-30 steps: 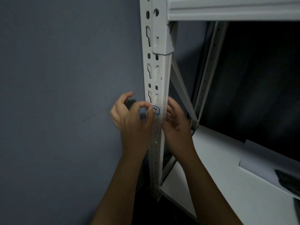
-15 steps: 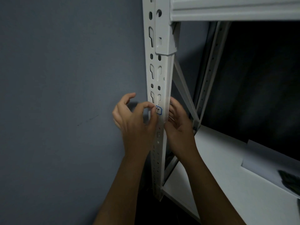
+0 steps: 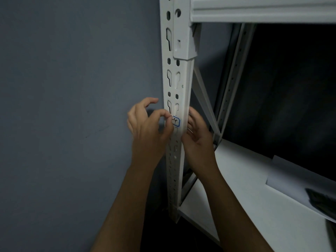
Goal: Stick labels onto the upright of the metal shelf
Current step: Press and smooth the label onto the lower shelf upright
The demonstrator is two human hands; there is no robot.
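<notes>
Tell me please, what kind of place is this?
Probably a storeroom or a similar storage space. A white slotted metal upright of a boltless shelf stands against a bare grey wall, it carries a handwritten label, and paper sheets lie on the shelf board.

Dim light; blue-grey wall (image 3: 63, 106) at left; dark recess (image 3: 291, 88) behind white shelf board (image 3: 245, 206).

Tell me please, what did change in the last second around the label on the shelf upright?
Very little changed. The left hand shifted its fingertip a bit to the left on the label, so more of the blue-edged label shows. The right hand stayed curled behind the upright, and the label stayed in place on it below the keyhole slots.
</notes>
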